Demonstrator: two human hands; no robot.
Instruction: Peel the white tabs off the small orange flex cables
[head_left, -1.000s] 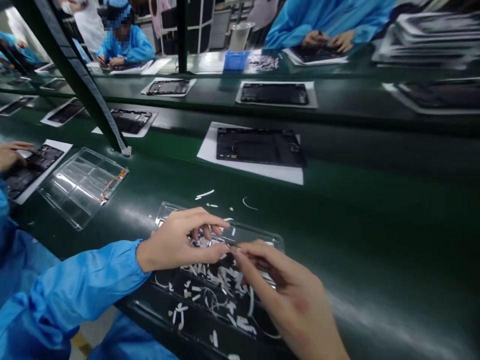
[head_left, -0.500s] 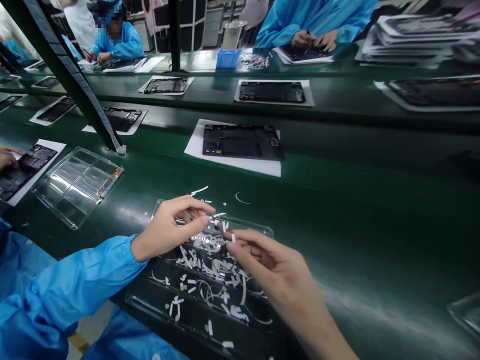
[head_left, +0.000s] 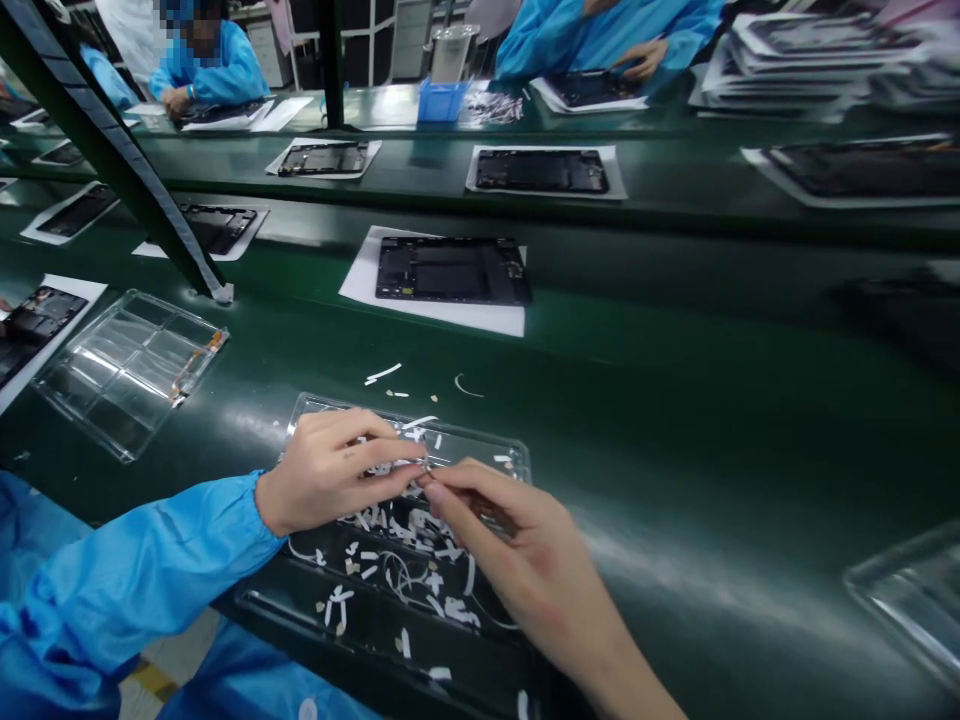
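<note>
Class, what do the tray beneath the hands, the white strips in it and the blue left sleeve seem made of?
Tray: probably clear, glossy plastic; the green bench shows through, with bright glints.
White strips: matt, perhaps paper or thin film; flat, some curled.
Blue sleeve: likely thin fabric, slight sheen, as it creases and gathers near the hand.

Your light is cool and moderately bright, and a broad, pale glare streak runs diagonally across the green surface below its right edge. Sharp white reflections catch your eye on the clear tray near the left edge, while the near edge stays dim. Towards the far right corner, the paper stack smears sideways. The small piece at your right hand is perhaps too soft to make out.
</note>
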